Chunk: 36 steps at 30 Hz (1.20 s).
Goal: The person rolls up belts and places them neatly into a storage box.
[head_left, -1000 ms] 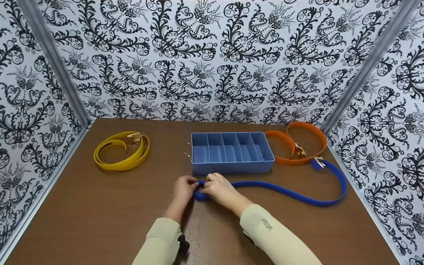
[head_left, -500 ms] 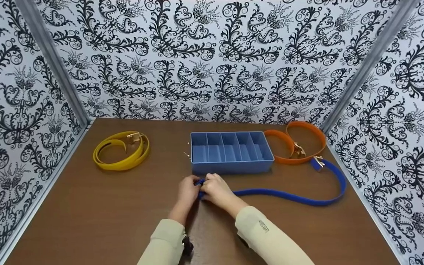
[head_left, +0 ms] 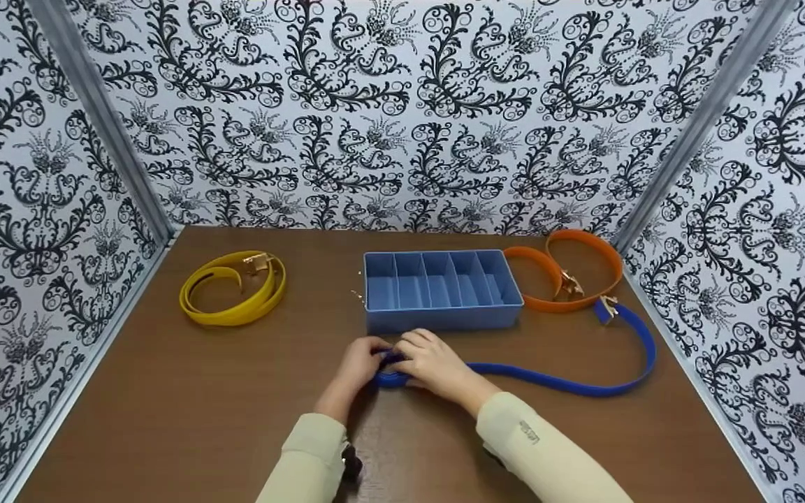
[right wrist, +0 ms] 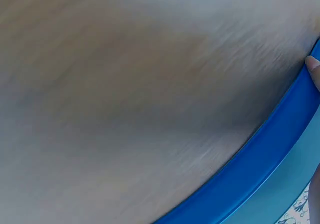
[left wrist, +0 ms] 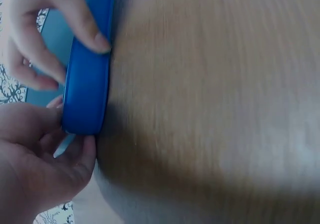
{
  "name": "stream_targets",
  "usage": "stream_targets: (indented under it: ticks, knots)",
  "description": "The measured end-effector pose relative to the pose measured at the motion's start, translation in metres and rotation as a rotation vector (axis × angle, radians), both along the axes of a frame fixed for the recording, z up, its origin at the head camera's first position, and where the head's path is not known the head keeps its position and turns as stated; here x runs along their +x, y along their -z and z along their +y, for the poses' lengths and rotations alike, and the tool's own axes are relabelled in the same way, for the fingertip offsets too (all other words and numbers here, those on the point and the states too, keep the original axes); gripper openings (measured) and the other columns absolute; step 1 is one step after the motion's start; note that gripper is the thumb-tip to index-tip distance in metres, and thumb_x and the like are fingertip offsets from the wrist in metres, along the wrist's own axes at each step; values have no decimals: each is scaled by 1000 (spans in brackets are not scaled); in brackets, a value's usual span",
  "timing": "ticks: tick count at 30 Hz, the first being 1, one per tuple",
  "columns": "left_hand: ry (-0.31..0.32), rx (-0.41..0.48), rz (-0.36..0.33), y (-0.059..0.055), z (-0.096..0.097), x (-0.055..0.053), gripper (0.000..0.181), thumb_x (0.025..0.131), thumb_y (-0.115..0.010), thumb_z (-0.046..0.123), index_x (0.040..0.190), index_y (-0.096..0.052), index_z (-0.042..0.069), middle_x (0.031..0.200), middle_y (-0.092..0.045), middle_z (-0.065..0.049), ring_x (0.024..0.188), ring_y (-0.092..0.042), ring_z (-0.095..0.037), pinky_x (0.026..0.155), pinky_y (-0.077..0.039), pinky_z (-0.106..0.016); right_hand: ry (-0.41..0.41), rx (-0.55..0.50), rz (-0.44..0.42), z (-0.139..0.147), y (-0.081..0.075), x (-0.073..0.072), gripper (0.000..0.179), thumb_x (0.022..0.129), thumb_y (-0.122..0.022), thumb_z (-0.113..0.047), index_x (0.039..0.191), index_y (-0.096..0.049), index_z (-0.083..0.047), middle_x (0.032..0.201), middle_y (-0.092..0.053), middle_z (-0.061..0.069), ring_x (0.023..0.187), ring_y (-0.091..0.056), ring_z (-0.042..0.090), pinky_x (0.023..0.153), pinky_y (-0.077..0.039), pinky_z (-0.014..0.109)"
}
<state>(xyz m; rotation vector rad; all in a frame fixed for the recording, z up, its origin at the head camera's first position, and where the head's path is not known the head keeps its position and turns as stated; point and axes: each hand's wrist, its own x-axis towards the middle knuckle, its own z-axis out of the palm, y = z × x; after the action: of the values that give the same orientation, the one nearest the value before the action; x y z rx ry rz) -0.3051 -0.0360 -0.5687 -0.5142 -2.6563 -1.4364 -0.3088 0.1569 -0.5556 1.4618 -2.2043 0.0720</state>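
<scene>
Left hand (head_left: 360, 365) pinched coiled end of blue belt (head_left: 549, 381), right hand (head_left: 436, 363) had thumb and fingers gripping strap right beside it. Belt sat on brown table (head_left: 200, 405) just in front of divided box (head_left: 458, 321), tail kinda snaking off right to gold buckle (head_left: 608, 307). Orange belt (head_left: 562, 306) lay by box's right end, yellow belt (head_left: 235, 316) well off left.
</scene>
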Motion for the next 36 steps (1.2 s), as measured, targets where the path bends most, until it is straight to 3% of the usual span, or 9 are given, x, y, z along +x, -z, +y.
stream_targets:
  ticks: [3, 7, 13, 16, 22, 25, 29, 33, 36]
  knots:
    - [72, 14, -8, 1, -3, 0, 17, 85, -62, -11, 96, -73, -5, 96, -71, -16, 96, -64, -36, 87, -49, -46, -1, -28, -10, 4, 1, -1, 24, 71, -87, -30, 91, -79, -20, 104, -62, 4, 101, -54, 24, 95, -41, 41]
    - [102, 52, -30, 5, -6, -1, 16, 86, -63, -8, 98, -73, -6, 98, -71, -17, 98, -64, -36, 89, -49, -47, 31, -41, -25, 0, 3, 0, 18, 72, -85, -31, 84, -79, -19, 103, -62, 2, 100, -54, 24, 92, -43, 40]
    - [3, 255, -100, 10, -5, 1, 14, 80, -68, -11, 94, -70, -13, 91, -70, -23, 88, -66, -35, 78, -54, -38, 69, -67, -54, -7, 6, 8, 12, 71, -85, -22, 80, -79, -17, 99, -64, -2, 95, -55, 21, 82, -46, 37]
    - [-57, 304, -108, 9, -1, 3, 14, 79, -70, -12, 92, -69, -15, 88, -70, -24, 83, -66, -32, 73, -53, -31, 93, -56, -65, -11, 5, 10, 13, 69, -86, -21, 79, -79, -18, 90, -64, -5, 89, -54, 19, 78, -45, 34]
    - [-155, 275, -113, 4, 1, 9, 16, 77, -70, -11, 92, -69, -14, 87, -69, -22, 83, -64, -31, 75, -53, -36, 141, -21, -114, -18, 2, 11, 16, 66, -86, -28, 77, -79, -19, 76, -64, -8, 79, -50, 18, 67, -39, 31]
    - [-195, 303, -150, 7, 2, 9, 23, 73, -69, -11, 96, -66, -14, 89, -67, -23, 84, -64, -34, 75, -54, -41, 170, -9, -130, -21, -1, 12, 18, 65, -87, -29, 77, -79, -18, 74, -65, -8, 74, -49, 18, 65, -39, 31]
    - [-287, 259, -107, 16, 9, 6, 28, 69, -75, -2, 95, -66, -6, 87, -67, -16, 82, -64, -29, 72, -53, -37, 238, 0, -166, -24, -1, 13, 19, 69, -85, -31, 83, -80, -20, 75, -67, -8, 71, -47, 17, 67, -40, 30]
    - [-346, 179, -99, 2, 17, 14, 27, 69, -75, -4, 95, -67, -6, 91, -68, -18, 90, -64, -35, 81, -51, -44, 279, -3, -163, -26, 2, 14, 20, 70, -84, -32, 87, -80, -22, 76, -68, -7, 70, -45, 17, 69, -40, 30]
    - [-308, 137, -90, -9, 19, 20, 24, 72, -68, -10, 96, -69, -8, 94, -68, -20, 93, -63, -36, 84, -51, -44, 273, -7, -146, -24, 3, 16, 22, 70, -84, -33, 88, -80, -23, 75, -68, -7, 69, -44, 17, 67, -40, 31]
